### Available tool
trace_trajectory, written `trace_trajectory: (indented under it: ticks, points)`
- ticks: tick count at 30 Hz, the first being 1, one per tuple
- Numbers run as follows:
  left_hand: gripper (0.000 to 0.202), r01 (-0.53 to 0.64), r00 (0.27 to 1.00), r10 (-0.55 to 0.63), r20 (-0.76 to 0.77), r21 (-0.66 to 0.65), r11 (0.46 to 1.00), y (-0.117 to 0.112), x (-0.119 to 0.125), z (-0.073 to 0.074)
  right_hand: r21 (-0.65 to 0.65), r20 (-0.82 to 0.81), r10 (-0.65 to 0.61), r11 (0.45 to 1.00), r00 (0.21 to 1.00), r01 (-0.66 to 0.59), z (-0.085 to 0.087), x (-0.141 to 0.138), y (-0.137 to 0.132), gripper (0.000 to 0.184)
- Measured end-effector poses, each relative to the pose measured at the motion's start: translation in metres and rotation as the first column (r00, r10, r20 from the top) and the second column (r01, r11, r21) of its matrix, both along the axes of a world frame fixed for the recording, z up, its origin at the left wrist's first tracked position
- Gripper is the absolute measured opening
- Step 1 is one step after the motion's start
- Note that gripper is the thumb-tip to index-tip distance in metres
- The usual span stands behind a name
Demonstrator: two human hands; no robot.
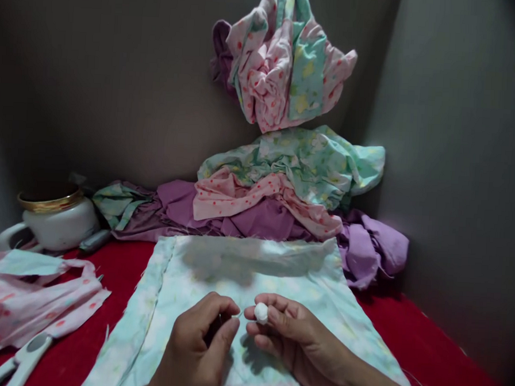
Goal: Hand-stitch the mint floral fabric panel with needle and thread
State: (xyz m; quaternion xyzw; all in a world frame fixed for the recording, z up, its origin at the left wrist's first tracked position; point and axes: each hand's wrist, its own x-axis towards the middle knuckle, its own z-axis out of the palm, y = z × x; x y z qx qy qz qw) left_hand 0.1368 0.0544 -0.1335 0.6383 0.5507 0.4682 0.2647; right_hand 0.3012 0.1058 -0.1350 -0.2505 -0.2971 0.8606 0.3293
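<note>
My right hand pinches a small white spool of thread between thumb and fingers. Close beside it, my left hand is closed in a pinch, apparently on the thread end running from the spool; the thread itself is too thin to see clearly. Both hands hover over a pale mint floral cloth spread flat on the red surface.
A heap of pink, green and purple fabric lies behind the cloth, and a bundle hangs on the wall. A white gold-rimmed cup, pink fabric strips and white-handled scissors sit at the left. Walls close in on the back and right.
</note>
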Motion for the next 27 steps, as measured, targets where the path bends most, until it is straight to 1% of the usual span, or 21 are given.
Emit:
trace_trajectory:
  ticks: [3,6,9,11,14,20,24,27]
  points:
    - [0.011,0.018,0.999,-0.015,-0.051,0.057,0.998,0.000,0.001,0.003,0.000,0.031,-0.018,1.000,0.999,0.018,-0.001,0.000,-0.001,0.016]
    - [0.011,0.058,0.996,-0.052,-0.073,0.075,0.996,0.000,0.001,0.005,0.000,0.029,-0.022,1.000,0.999,0.022,0.000,-0.001,-0.003,0.017]
    - [0.007,0.085,0.992,-0.075,-0.105,0.090,0.992,0.000,0.000,0.004,0.022,0.012,-0.016,1.000,1.000,0.015,0.003,-0.004,-0.005,0.016]
    - [0.004,0.085,0.988,-0.070,-0.137,0.107,0.991,0.000,0.000,0.004,0.037,0.011,-0.020,0.999,1.000,0.020,0.004,-0.006,-0.007,0.016]
    - [0.006,0.073,0.985,-0.052,-0.167,0.124,0.990,0.000,0.001,0.003,0.050,0.041,-0.042,0.998,0.998,0.040,0.006,-0.008,-0.010,0.018]
    - [0.012,0.089,0.985,-0.063,-0.163,0.153,0.984,0.001,0.004,0.001,0.054,0.066,-0.073,0.996,0.995,0.070,0.003,-0.009,-0.012,0.030]
    - [0.014,0.091,0.987,-0.075,-0.145,0.107,0.990,0.002,0.005,0.000,0.079,0.071,-0.098,0.993,0.993,0.093,0.001,-0.009,-0.012,0.030]
    - [0.018,0.089,0.993,-0.082,-0.082,0.077,0.993,0.003,0.005,0.002,0.078,0.069,-0.106,0.992,0.992,0.101,0.001,-0.010,-0.013,0.030]
